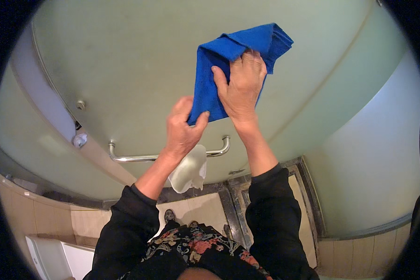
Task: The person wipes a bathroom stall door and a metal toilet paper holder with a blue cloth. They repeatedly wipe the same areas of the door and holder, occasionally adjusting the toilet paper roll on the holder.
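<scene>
A folded blue cloth (210,85) lies against or just in front of a large frosted glass door (136,70). My right hand (245,80) is flat on the cloth, its fingertips tucked beneath the upper fold and its thumb spread to the left. At the cloth's lower left corner, my left hand (185,122) pinches the edge between thumb and fingers. Below it, a chrome bar handle (133,158) is fixed to the door. A thin whitish piece (190,171), perhaps cloth or plastic, hangs over this bar, partly behind my left wrist.
A small metal knob (80,104) sits on the door at left. Past the door's left edge, a crumpled white item (79,140) is visible. Dark stone strips (227,203) cross the tiled floor (206,206). Another frosted panel (357,168) stands at right, and a white bin-like object (52,259) at lower left.
</scene>
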{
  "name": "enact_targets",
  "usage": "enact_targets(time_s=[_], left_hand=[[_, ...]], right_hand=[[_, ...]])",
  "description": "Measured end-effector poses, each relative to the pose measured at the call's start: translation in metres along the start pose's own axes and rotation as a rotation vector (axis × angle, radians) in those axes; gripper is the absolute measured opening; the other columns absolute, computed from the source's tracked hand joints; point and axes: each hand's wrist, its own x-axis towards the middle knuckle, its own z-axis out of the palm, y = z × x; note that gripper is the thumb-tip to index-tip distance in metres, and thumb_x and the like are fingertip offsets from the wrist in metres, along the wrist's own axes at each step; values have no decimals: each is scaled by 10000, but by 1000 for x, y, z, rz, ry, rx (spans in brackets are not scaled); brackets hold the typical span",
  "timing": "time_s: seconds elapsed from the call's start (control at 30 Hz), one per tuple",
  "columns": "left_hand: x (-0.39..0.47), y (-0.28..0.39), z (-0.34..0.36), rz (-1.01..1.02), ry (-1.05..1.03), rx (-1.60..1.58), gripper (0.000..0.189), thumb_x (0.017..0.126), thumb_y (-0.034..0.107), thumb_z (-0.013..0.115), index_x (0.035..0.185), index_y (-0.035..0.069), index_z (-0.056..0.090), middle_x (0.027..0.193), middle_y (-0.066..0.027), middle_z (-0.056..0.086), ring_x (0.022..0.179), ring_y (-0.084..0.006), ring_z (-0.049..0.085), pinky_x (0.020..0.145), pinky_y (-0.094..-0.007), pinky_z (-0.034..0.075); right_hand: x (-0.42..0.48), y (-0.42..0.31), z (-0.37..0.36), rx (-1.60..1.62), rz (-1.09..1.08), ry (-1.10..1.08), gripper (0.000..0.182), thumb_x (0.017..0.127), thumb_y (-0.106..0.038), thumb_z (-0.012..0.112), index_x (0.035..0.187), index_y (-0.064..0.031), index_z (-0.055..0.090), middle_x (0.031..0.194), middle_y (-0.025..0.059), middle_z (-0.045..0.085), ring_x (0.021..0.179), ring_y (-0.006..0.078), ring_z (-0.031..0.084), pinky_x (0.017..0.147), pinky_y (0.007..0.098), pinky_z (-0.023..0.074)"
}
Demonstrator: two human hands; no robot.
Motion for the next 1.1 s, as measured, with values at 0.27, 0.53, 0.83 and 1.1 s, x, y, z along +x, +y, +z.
enact_targets(time_s=[0.27, 0.53, 0.83, 1.1], left_hand=[[51, -4, -53, -133, -68, -132, 166, 848, 145, 604, 916, -6, 590, 729, -51, 585, 663, -77, 512, 601, -229, 433], [73, -20, -87, -496, -171, -560, 256, 824, 204, 658, 974, 6, 595, 828, -32, 603, 734, -90, 554, 665, -229, 469], [101, -15, -144, -162, -166, 263, 171, 765, 136, 657, 879, 17, 611, 727, -97, 611, 637, -165, 570, 605, -269, 452], [137, -7, -174, 538, 82, 830, 184, 724, 102, 675, 884, 65, 591, 793, -105, 587, 702, -296, 569, 605, -375, 455]], right_hand=[[2, 1, -1, 132, 65, 95, 354, 796, -268, 633, 1023, 0, 585, 1047, 172, 552, 1022, 353, 480, 922, 443, 317], [-1, -13, 1, 108, 68, 0, 383, 739, -164, 696, 1059, 11, 576, 1066, 163, 553, 958, 331, 491, 860, 410, 337], [-5, -21, 17, 78, 79, 178, 504, 705, -84, 717, 1155, 36, 526, 998, 163, 557, 869, 293, 526, 755, 356, 411], [32, -41, 33, 334, 122, 294, 657, 679, -37, 718, 1273, 28, 446, 862, 122, 548, 699, 226, 525, 576, 301, 460]])
